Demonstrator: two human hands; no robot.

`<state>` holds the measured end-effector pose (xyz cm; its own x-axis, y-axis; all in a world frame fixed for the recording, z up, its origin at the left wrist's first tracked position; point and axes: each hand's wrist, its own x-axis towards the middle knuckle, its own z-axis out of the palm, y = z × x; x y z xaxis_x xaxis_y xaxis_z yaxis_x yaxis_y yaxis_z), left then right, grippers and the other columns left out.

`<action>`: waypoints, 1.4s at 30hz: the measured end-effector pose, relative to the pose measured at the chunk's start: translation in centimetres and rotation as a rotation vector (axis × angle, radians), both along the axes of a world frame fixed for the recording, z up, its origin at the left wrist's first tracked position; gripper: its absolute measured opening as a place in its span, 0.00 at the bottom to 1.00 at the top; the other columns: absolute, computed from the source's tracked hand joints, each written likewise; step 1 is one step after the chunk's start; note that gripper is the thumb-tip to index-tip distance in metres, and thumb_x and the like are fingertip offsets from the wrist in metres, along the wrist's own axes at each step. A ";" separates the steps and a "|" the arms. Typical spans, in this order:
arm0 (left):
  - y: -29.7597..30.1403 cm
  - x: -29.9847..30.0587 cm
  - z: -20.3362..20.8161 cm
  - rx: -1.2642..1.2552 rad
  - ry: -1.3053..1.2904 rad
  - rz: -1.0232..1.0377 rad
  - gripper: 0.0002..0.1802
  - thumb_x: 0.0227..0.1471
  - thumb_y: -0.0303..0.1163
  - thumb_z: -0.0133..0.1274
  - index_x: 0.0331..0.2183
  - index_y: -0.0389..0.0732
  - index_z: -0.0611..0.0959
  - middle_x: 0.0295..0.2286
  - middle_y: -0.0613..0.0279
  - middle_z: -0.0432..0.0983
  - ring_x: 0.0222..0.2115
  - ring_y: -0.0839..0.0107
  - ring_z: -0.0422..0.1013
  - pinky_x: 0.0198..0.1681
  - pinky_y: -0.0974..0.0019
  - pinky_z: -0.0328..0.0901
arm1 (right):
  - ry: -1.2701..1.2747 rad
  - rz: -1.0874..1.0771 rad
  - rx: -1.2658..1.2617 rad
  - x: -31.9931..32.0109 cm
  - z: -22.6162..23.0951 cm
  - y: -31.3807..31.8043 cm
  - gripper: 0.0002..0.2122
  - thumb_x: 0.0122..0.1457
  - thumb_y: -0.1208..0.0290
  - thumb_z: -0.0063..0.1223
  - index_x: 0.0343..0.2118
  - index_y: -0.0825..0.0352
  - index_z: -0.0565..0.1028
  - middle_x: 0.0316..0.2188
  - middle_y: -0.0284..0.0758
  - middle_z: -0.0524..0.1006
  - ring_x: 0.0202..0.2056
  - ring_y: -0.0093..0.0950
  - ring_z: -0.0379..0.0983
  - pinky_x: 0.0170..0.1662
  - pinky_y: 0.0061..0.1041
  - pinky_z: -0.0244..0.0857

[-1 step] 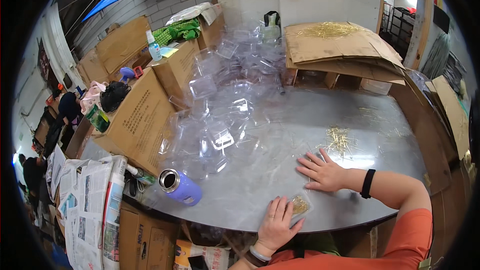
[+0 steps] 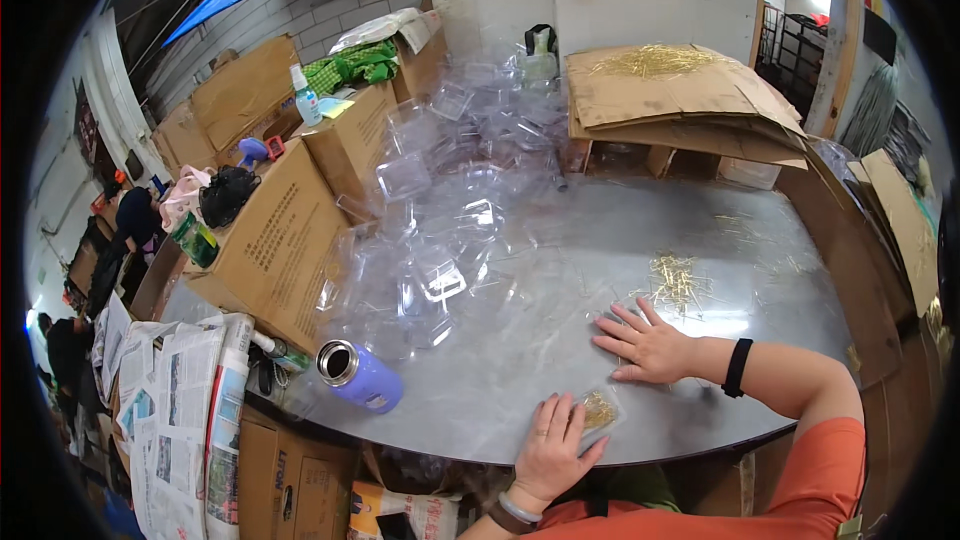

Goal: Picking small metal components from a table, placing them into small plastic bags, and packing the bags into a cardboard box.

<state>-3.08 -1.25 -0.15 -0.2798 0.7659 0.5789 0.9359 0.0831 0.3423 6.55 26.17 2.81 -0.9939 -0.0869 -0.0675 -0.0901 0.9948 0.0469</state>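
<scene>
My left hand (image 2: pixel 552 448) lies near the table's front edge, fingers stretched forward and thumb apart. Against its index finger sits a small clear plastic box (image 2: pixel 600 410) with gold-coloured pins inside; whether the hand touches or covers part of it is hard to see. Farther right, my right hand (image 2: pixel 655 350) rests palm down on the grey tabletop, fingers spread toward the left. Just beyond it is a loose heap of thin gold-coloured pins (image 2: pixel 676 280). Any small pin beneath the right fingers would be hidden.
Many empty clear plastic boxes (image 2: pixel 440 270) are piled across the table's left and back. An open purple bottle (image 2: pixel 372 382) stands front left. Cardboard boxes (image 2: pixel 270 240) line the left side. A cardboard shelf (image 2: pixel 680 100) with more gold pins on top stands at the back right.
</scene>
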 end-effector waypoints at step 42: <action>-0.1 -0.8 2.9 -0.076 0.007 0.100 0.35 0.48 0.31 0.65 0.56 0.32 0.70 0.52 0.41 0.69 0.53 0.39 0.64 0.59 0.47 0.59 | 0.538 -0.444 -0.320 8.9 -3.4 -9.4 0.21 0.61 0.66 0.56 0.57 0.65 0.70 0.57 0.44 0.69 0.63 0.46 0.61 0.67 0.46 0.53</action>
<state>-3.90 -1.39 2.80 -0.3533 0.7758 0.5228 0.9240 0.2019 0.3249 15.44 16.81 -0.55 -0.8290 0.3946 0.3963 0.2749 0.9046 -0.3257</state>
